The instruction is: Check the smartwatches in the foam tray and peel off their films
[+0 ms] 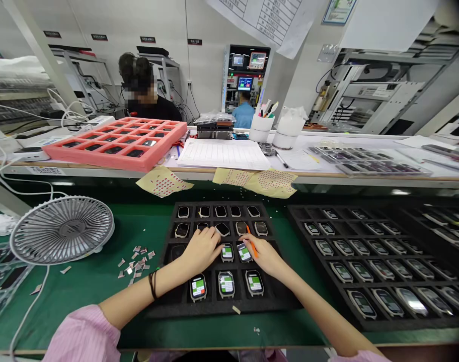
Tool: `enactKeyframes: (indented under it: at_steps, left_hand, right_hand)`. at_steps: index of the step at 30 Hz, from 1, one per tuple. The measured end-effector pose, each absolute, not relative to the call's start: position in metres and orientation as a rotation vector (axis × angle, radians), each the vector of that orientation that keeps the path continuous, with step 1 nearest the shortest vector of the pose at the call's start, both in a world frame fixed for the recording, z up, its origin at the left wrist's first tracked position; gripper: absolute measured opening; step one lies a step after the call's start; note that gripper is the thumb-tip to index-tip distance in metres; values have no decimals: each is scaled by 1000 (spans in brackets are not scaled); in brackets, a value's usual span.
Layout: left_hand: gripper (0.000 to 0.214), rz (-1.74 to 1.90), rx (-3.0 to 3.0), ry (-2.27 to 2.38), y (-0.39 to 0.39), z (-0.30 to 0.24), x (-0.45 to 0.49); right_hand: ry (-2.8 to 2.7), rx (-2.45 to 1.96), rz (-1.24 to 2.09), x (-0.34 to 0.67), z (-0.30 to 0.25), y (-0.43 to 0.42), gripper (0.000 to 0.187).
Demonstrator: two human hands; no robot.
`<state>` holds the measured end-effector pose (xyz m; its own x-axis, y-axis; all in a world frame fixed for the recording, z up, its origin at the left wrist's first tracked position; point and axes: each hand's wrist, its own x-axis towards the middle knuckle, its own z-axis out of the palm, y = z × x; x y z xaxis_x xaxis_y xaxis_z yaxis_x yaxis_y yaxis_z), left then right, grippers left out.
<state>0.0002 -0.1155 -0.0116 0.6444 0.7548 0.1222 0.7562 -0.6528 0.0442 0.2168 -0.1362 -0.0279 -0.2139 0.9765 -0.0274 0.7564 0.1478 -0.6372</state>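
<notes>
A black foam tray [229, 305] with several smartwatch faces lies in front of me. My right hand [262, 254] is closed round a slim orange pen-like tool [251, 240], its fingertips at a lit watch [245, 253]. Bent over the tray's middle, my left hand [200, 251] has its thumb apart from its fingers, close to another lit watch [227, 253] and a dark one [222, 230]. Nothing shows in its grasp, though the palm side is hidden. Along the near row, three watches [226, 284] have green and white screens.
More watches fill a second black tray [320, 274] on the right. A grey fan [63, 230] and scattered small pieces [137, 264] lie left. On the shelf are a pink foam tray [154, 156], papers [224, 153] and a pen cup [261, 128]. Two people sit beyond.
</notes>
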Motion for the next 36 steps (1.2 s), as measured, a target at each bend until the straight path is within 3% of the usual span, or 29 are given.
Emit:
enactKeyframes:
  at_steps: [6, 13, 17, 23, 30, 36]
  left_hand:
    - [38, -244, -2922, -1353, -112, -25, 20]
    - [38, -389, -3246, -1646, -116, -10, 17]
    - [61, -412, -3413, -1655, -112, -4, 14]
    - [60, -309, -3654, -1557, -90, -12, 12]
    - [58, -863, -3880, -1808, -87, -18, -7]
    - [53, -1433, -3656, -1756, -88, -21, -15]
  right_hand:
    - [-2025, -1613, 722, 216, -32, -135, 30]
    - [-1500, -1285, 1170, 221, -20, -126, 38]
    - [-1303, -1122, 1303, 216, 0, -113, 35]
    - [-1243, -955, 1393, 204, 4, -94, 31]
    - [-1351, -925, 1305, 203, -10, -94, 49]
    - [-1425, -953, 1282, 204, -13, -97, 48]
